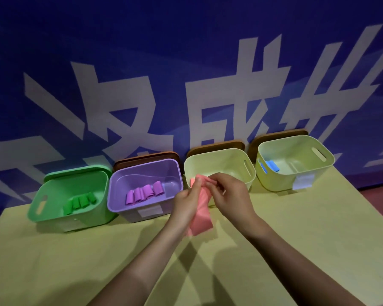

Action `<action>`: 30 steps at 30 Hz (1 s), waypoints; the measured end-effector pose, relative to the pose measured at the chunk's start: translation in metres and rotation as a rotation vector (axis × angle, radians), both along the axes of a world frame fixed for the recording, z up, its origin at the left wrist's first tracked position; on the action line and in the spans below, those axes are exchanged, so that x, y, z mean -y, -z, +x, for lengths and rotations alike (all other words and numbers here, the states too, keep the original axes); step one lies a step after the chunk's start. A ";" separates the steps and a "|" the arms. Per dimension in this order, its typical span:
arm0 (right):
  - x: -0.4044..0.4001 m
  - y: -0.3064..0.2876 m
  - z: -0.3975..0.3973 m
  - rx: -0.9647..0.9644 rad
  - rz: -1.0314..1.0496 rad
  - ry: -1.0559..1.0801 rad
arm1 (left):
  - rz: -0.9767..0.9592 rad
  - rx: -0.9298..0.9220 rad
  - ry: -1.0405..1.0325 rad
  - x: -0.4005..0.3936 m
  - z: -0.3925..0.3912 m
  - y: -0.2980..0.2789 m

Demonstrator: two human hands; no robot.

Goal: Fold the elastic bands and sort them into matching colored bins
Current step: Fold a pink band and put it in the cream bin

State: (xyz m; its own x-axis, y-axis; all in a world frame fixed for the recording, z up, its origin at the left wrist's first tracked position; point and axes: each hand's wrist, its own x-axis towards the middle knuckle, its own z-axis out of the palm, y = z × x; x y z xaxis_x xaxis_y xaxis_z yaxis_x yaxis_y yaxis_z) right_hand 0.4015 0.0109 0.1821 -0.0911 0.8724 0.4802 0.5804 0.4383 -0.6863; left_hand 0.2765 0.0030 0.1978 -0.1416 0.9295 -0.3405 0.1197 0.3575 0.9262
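Here the table (53, 261) carries four bins, and the third bin (217, 160) from the left stands just behind the hands. The pink band (200, 219) hangs lengthwise from both, left hand (186, 204) and right hand (232, 195) pinching its top, probably mid-fold; the right is nearer that bin.

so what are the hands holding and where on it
Both hands, left and right, pinch the top end of a pink elastic band; its lower part hangs loose toward the table.
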 end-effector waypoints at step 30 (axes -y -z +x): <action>0.013 -0.017 0.016 -0.633 -0.595 -0.222 | 0.166 -0.056 0.201 0.006 -0.002 -0.026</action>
